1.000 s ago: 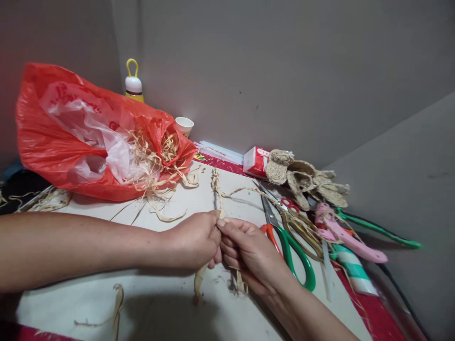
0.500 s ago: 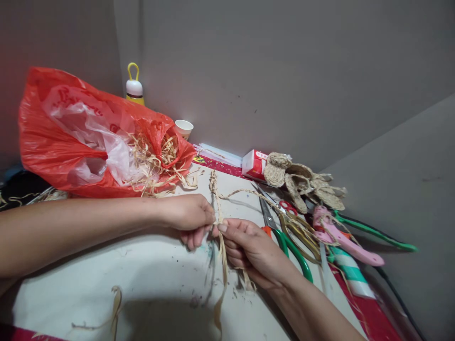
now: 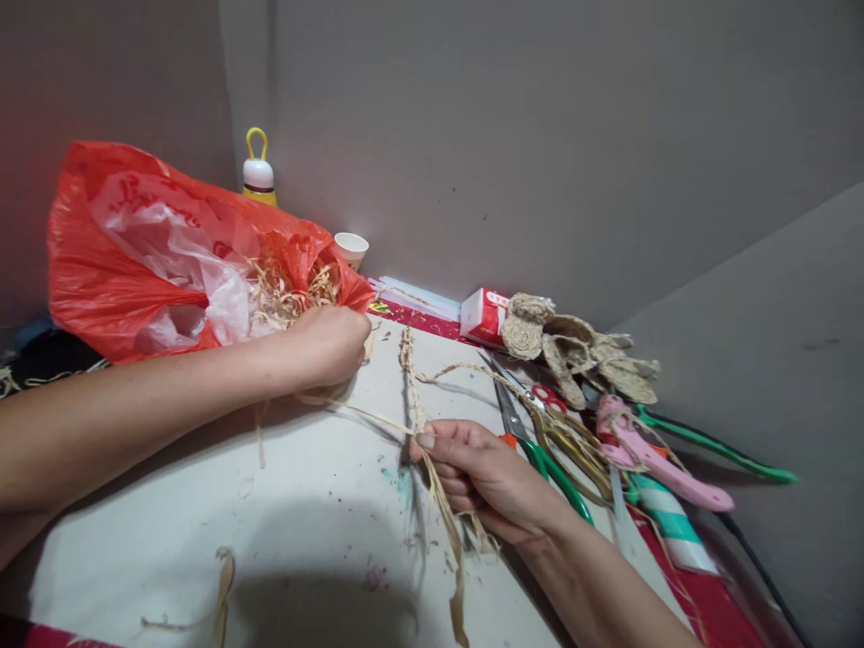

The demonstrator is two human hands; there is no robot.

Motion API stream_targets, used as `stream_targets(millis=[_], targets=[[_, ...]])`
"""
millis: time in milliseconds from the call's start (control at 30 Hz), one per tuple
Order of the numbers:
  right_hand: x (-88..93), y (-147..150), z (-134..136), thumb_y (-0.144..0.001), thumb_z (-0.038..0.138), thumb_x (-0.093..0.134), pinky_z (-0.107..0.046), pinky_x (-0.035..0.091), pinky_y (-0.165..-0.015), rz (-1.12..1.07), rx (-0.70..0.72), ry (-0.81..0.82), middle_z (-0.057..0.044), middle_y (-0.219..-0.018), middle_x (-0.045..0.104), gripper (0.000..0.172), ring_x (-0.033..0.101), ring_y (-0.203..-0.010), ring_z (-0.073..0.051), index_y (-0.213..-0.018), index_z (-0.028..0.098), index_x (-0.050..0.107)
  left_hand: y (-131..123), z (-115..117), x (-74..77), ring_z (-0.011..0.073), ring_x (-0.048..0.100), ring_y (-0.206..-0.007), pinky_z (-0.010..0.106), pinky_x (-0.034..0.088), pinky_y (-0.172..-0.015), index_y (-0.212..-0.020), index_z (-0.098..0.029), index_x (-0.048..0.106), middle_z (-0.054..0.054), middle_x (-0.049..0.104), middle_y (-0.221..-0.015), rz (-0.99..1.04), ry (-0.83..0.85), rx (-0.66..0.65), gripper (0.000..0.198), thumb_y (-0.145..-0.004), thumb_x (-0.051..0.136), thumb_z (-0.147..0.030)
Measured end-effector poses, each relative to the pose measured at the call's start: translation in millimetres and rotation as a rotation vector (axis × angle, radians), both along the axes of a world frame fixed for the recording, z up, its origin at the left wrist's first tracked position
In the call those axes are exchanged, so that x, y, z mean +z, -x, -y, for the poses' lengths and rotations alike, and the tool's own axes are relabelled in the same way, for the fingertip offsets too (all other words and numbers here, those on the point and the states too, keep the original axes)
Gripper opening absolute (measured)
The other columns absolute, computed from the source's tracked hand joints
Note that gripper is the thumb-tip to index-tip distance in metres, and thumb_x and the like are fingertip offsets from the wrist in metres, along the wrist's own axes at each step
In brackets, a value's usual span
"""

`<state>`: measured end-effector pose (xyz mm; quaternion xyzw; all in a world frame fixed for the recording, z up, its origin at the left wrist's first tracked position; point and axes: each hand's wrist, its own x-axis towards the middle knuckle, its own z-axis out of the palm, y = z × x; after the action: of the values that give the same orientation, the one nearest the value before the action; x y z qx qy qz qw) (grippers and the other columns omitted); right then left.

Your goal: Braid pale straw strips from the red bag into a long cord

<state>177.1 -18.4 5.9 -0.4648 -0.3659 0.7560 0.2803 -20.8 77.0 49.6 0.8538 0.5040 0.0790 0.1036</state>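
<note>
A braided straw cord [image 3: 407, 360] lies on the white board [image 3: 303, 504], its loose strands trailing toward the front edge. My right hand [image 3: 472, 463] pinches the cord's lower end between thumb and fingers. My left hand [image 3: 334, 346] is closed beside the mouth of the red plastic bag [image 3: 108, 270], close to the dry straw strips [image 3: 276, 292] spilling out of it. Its fingertips are hidden, so what it holds is unclear. One thin strand [image 3: 364, 414] runs from below my left hand to my right fingers.
Scissors with green handles [image 3: 557, 477], brass-coloured scissors [image 3: 573, 450] and a pink glue gun [image 3: 661, 463] lie at the right. Behind them are woven straw pieces [image 3: 573, 346] and a red-and-white box [image 3: 482, 315]. A paper cup [image 3: 351, 247] and a yellow bottle [image 3: 258, 180] stand at the back.
My left hand has moved from the cord up and left to the bag's mouth. A strand now stretches between the hands. The hanging strands below my right hand have swung right.
</note>
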Motion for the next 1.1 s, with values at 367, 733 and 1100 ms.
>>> stream_targets(millis=[367,733,1100], targets=[[1.1,1,-1,-0.073,0.038,0.069,-0.017,0.006,-0.035,-0.008,0.025,-0.046,0.013,-0.04,0.022,0.028,0.009,-0.036,-0.001,-0.07,0.013,0.057,-32,51,-30.0,0.0097,0.043,-0.046,0.022,0.031,-0.047,-0.07,-0.015,0.055,0.0,0.053,-0.056,0.683,0.905,-0.078,0.019,-0.076,0.038,-0.022],[4.0,-3,-1,-0.077,0.042,0.065,-0.017,0.009,-0.035,0.069,0.084,-0.088,0.012,-0.043,0.026,0.029,0.013,-0.038,-0.003,-0.073,0.015,0.056,-32,46,-47.4,0.0097,0.047,-0.056,0.021,0.038,-0.06,-0.059,-0.012,0.059,0.0,0.055,-0.057,0.806,0.777,-0.229,0.029,-0.075,0.037,-0.022],[6.6,-8,1,-0.081,0.05,0.058,-0.02,0.013,-0.038,0.295,0.153,-0.252,0.009,-0.049,0.031,0.034,0.021,-0.041,-0.006,-0.079,0.016,0.058,-28,43,-42.5,0.0052,0.013,-0.032,0.02,0.01,-0.031,-0.064,-0.015,0.059,-0.01,0.022,-0.034,0.91,1.353,-0.072,0.019,-0.073,0.053,-0.03]])
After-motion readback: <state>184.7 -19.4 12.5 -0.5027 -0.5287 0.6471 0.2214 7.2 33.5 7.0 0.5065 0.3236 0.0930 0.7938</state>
